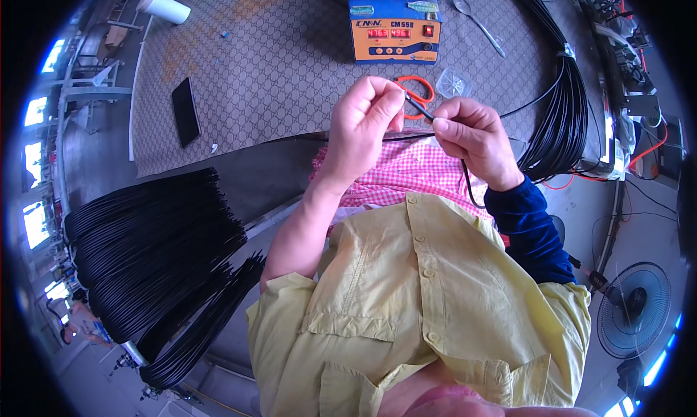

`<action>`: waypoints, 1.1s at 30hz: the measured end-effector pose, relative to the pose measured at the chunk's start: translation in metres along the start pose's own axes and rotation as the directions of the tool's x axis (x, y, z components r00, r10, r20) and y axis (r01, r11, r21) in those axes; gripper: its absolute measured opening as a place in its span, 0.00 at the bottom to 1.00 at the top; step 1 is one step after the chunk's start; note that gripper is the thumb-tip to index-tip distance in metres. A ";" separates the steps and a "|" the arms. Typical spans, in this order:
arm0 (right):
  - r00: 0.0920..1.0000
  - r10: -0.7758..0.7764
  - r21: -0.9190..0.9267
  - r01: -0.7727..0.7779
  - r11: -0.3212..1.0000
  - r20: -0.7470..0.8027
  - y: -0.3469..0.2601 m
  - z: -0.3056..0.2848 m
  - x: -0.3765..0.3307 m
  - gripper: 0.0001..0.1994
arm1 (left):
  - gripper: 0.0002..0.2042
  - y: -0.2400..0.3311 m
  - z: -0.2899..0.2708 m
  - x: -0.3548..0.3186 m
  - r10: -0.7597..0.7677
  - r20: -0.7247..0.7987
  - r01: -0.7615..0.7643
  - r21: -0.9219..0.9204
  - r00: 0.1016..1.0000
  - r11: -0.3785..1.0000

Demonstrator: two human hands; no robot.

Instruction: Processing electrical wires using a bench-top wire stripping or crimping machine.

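Note:
In front of my chest, over the table's near edge, both my hands meet on a thin black cable (420,111). My left hand (369,119) pinches its tip between thumb and forefinger. Just right of that, my right hand (475,135) grips the same cable with thumb and fingers, and a length of it hangs down below the palm. Orange-handled scissors (430,88) lie right behind the fingers, partly covered by them. Next to these sits a small transparent plastic container (453,83) with tiny bits inside. The cable's very end is mostly hidden by my left fingertips.
A blue and orange soldering station (396,35) stands at the back, a spoon (479,26) beside it. Tied black cables (557,119) hang at the right; more cables (156,243) lie at the left. A phone (186,112) and white cylinder (164,8) rest on the patterned tabletop (268,68).

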State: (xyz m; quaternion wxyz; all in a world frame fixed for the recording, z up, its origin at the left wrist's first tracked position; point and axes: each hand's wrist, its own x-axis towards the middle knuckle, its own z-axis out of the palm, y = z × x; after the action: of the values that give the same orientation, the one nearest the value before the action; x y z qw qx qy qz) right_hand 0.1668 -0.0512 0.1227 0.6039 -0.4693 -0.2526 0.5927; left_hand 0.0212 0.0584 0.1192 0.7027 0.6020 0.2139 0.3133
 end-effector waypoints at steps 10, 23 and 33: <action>0.994 -0.075 0.000 0.076 0.997 -0.081 0.013 -0.005 0.004 0.03 | 0.08 -0.004 0.007 -0.011 -0.265 -0.054 0.219 -0.417 0.963 0.882; 0.999 0.019 0.148 -0.015 0.989 -0.027 0.013 -0.002 0.008 0.03 | 0.08 -0.014 0.005 -0.010 -0.294 0.083 0.262 -0.716 0.952 0.647; 0.998 0.065 0.193 -0.063 0.979 -0.001 0.012 -0.002 0.012 0.03 | 0.08 -0.024 0.005 -0.005 -0.233 0.123 0.249 -0.718 0.965 0.651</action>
State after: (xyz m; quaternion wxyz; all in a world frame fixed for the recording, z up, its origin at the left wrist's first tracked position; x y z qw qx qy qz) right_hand 0.1647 -0.0418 0.1087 0.6280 -0.4184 -0.1766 0.6319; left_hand 0.0249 0.0495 0.0963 0.9205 0.2429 0.1432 0.2704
